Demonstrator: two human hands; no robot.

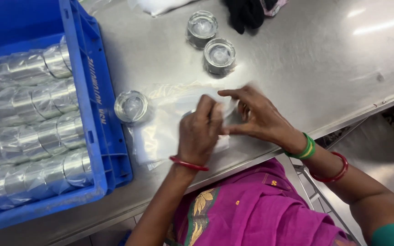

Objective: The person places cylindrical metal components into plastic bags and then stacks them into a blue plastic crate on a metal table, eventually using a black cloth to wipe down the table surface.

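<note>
While both hands pinch the clear plastic bag (160, 132) near the tabletop's (297, 68) front edge, the left hand (200, 132) clamps its top and the right hand (256, 116) grips just beside it.

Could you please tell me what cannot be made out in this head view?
- What the left hand and right hand pinch: hidden by fingers, motion-blurred.
- Plastic bags: count unclear, clear sheets overlap.
- Blue crate: cut off by left edge.
- Black cloth: cut off at top.

Bright, even light falls from overhead, throwing white streaks of glare across the steel table (324, 59) at the far right. Both hands (233, 123) smear with motion blur over the shiny plastic bags (160, 132), while shadows stay soft and short.
</note>
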